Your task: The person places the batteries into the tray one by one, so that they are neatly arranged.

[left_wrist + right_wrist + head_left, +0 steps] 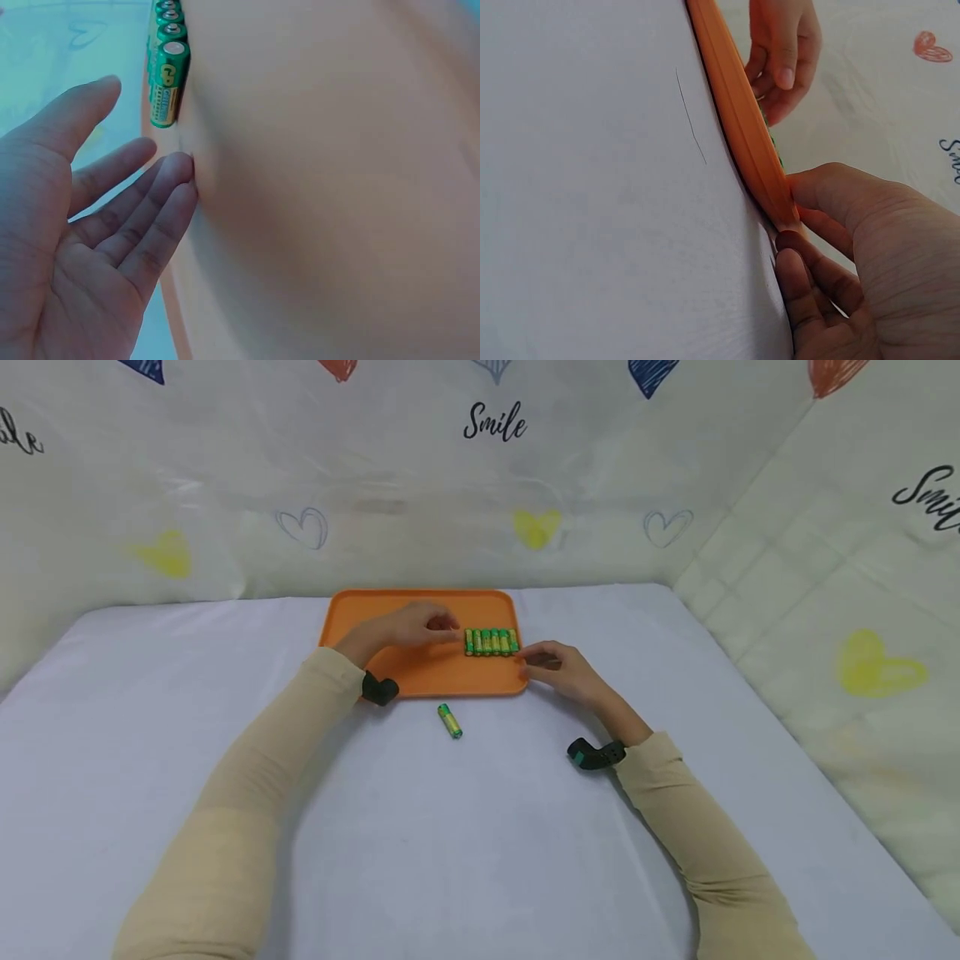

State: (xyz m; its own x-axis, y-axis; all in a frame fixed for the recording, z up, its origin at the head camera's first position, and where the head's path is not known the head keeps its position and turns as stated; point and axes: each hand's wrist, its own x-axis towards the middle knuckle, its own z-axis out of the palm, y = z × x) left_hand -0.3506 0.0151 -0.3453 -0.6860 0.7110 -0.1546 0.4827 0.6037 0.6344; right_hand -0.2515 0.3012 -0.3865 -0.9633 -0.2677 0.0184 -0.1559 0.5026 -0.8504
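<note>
An orange tray [420, 681] lies on the white cloth with a row of several green AA batteries [491, 642] side by side on it. My left hand [420, 625] is over the tray, just left of the row. In the left wrist view, its fingers [161, 232] are loosely bent and hold nothing, close to the endmost battery [169, 82]. My right hand [558, 670] is at the tray's right edge. In the right wrist view, the thumb [832, 191] lies against the tray rim [742, 127] while the other fingers curl beside its corner, pinching it.
One loose green battery [450, 721] lies on the white tablecloth [465, 843] in front of the tray. A pale wall covering [420, 468] with hearts and lettering rises behind and to the right. Dark wrist bands [596, 754] sit on both arms.
</note>
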